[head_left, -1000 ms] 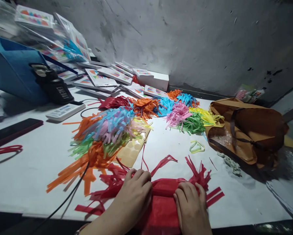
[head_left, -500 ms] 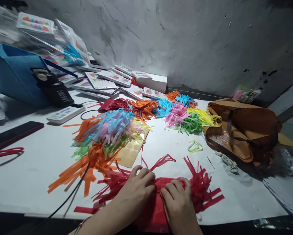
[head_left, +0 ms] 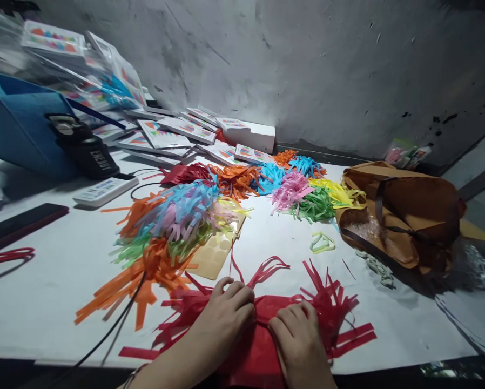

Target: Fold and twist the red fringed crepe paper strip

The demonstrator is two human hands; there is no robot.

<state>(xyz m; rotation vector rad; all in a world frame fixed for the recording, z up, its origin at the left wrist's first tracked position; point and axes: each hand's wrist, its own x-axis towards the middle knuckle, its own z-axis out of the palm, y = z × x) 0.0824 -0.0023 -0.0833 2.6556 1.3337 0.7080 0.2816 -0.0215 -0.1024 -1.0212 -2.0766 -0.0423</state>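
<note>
A red fringed tissue paper (head_left: 331,310) lies at the near edge of the white table (head_left: 44,292), its cut strips fanning out left and right. My left hand (head_left: 226,313) and my right hand (head_left: 297,340) sit close together on its uncut middle band, fingers curled down and pinching the paper. Behind my hands lies a heap of orange, blue, pink and green fringed paper (head_left: 169,221). A second heap of coloured fringes (head_left: 295,186) lies farther back.
A brown bag (head_left: 412,210) lies at the right. A sheet of round stickers (head_left: 218,251) peeks from under the near heap. White boxes (head_left: 246,132) and packs line the wall. A blue bag (head_left: 15,124), a remote (head_left: 105,189), a dark phone (head_left: 19,219) and a black cable (head_left: 113,329) are at left.
My right hand slid left along the red band until it sits close beside my left hand. The red strips on the right spread out a little.
</note>
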